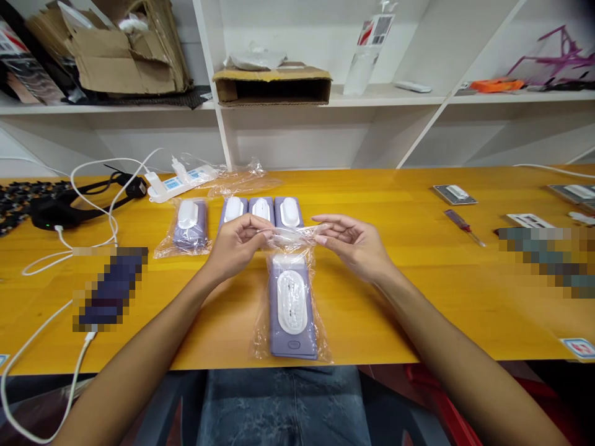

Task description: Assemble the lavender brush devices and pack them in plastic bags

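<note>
A clear plastic bag (321, 337) lies near the table's front edge with a purple case (277, 334) inside it. On the case's face sits a white oval piece (292, 301). My left hand (238, 244) pinches the bag's far, open end at its left corner. At the right corner of the same end, my right hand (356, 244) pinches the film between thumb and fingers. Just beyond my hands stand three similar purple cases (289, 214) with white oval pieces, partly hidden by my left hand. Another bagged purple case (189, 226) rests to their left.
A power strip (183, 183) with plugs and white cables lies at the back left, near a black headset (83, 204). A blurred-out phone (111, 288) is at the left. Rightward lie a screwdriver (465, 227) and a flat grey device (454, 194). White shelves (297, 139) line the back.
</note>
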Available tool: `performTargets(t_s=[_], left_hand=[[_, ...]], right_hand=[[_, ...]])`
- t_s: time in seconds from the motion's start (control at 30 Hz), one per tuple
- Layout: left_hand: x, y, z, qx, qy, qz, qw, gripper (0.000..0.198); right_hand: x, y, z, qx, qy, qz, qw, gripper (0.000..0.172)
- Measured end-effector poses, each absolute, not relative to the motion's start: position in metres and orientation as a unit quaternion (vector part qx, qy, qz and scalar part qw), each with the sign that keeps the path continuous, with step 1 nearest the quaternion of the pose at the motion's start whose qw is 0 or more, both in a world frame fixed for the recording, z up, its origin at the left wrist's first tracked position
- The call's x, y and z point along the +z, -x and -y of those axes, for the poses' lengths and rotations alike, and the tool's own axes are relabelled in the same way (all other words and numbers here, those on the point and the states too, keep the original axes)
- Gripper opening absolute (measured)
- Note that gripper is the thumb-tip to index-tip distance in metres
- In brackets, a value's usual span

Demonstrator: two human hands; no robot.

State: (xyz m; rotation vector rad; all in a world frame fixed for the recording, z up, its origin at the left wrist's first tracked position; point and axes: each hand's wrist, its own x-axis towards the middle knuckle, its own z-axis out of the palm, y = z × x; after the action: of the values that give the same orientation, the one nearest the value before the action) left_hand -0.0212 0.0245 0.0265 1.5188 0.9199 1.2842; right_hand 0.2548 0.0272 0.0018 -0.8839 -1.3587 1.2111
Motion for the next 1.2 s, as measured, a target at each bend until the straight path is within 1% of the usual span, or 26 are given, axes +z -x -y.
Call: performTargets(t_s=[0.13,0.3,0.33,0.37,0.43,0.47,0.5,0.53,0.6,0.63,0.7,0.77,0.83,0.9,0.97,1.0,1.07,1.2], left_hand=[[0.029,0.017,-0.018,0.524,-0.594,-0.387,0.472,0.026],[0.033,0.016,-0.015,0.538,-0.6,-0.391,0.444,0.029],[0.034,0.016,-0.015,0.541,-0.602,-0.39,0.44,0.029],[0.034,0.016,-0.016,0.542,-0.601,-0.39,0.438,0.029],[0.034,0.016,-0.016,0.542,-0.594,-0.392,0.447,0.032],[0.034,0.016,-0.016,0.539,-0.589,-0.393,0.457,0.035],[0.034,0.016,-0.016,0.535,-0.583,-0.393,0.468,0.038],[0.034,0.015,-0.015,0.531,-0.578,-0.393,0.478,0.041],[0.035,0.015,-0.015,0.524,-0.575,-0.394,0.49,0.045],[0.035,0.015,-0.015,0.519,-0.575,-0.395,0.494,0.046],[0.036,0.017,-0.015,0.507,-0.58,-0.393,0.503,0.048],[0.037,0.02,-0.017,0.487,-0.594,-0.38,0.515,0.049],[0.037,0.025,-0.02,0.458,-0.619,-0.357,0.528,0.053],[0.036,0.028,-0.023,0.435,-0.641,-0.335,0.536,0.062],[0.035,0.03,-0.026,0.438,-0.646,-0.327,0.534,0.07],[0.034,0.03,-0.027,0.449,-0.643,-0.326,0.528,0.07],[0.032,0.029,-0.027,0.477,-0.639,-0.323,0.509,0.067],[0.03,0.025,-0.026,0.508,-0.644,-0.313,0.478,0.06]], right_hand=[[0.001,-0.253,-0.025,0.528,0.355,0.562,0.529,0.042],[0.003,-0.245,-0.018,0.556,0.33,0.565,0.512,0.036],[0.004,-0.244,-0.017,0.562,0.325,0.565,0.51,0.04],[0.005,-0.243,-0.016,0.564,0.319,0.566,0.509,0.047],[0.006,-0.242,-0.015,0.56,0.308,0.572,0.514,0.067],[0.006,-0.241,-0.016,0.551,0.305,0.576,0.521,0.073],[0.005,-0.241,-0.016,0.538,0.307,0.58,0.529,0.07],[0.004,-0.242,-0.017,0.522,0.314,0.582,0.539,0.06],[0.001,-0.242,-0.018,0.495,0.333,0.575,0.56,0.032],[-0.001,-0.242,-0.019,0.488,0.342,0.568,0.568,0.025],[-0.003,-0.243,-0.02,0.49,0.352,0.55,0.578,0.025],[-0.002,-0.242,-0.02,0.503,0.36,0.531,0.58,0.031],[0.0,-0.24,-0.02,0.518,0.369,0.509,0.58,0.04],[0.002,-0.239,-0.02,0.529,0.376,0.483,0.588,0.05],[0.003,-0.237,-0.021,0.529,0.376,0.468,0.6,0.06],[0.004,-0.237,-0.021,0.527,0.372,0.467,0.605,0.063],[0.003,-0.237,-0.021,0.518,0.363,0.481,0.608,0.061],[-0.001,-0.24,-0.021,0.46,0.366,0.521,0.619,0.036]])
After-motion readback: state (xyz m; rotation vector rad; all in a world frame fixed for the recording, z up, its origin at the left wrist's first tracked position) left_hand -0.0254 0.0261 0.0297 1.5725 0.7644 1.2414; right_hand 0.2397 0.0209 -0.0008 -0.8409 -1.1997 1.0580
